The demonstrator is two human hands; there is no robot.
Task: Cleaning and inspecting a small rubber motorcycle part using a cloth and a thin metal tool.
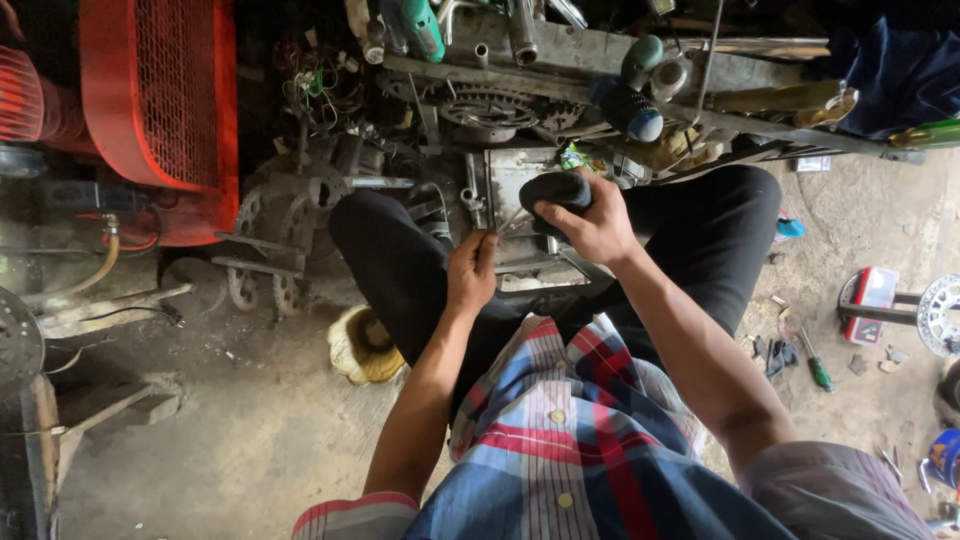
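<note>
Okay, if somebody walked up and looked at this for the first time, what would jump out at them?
Probably the red mesh guard at upper left, the brightest thing among the dark, greasy gears and parts. Next, at centre, the right hand gripping a dark rounded tool handle while the left hand pinches a thin metal piece beside it, over a grey metal casing. The red, white and blue plaid shirt fills the bottom.

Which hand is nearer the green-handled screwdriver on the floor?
Right. The right hand, gripping a dark handle, is on the same side as the screwdriver, though well apart from it. The left hand is farther, across the lap.
</note>
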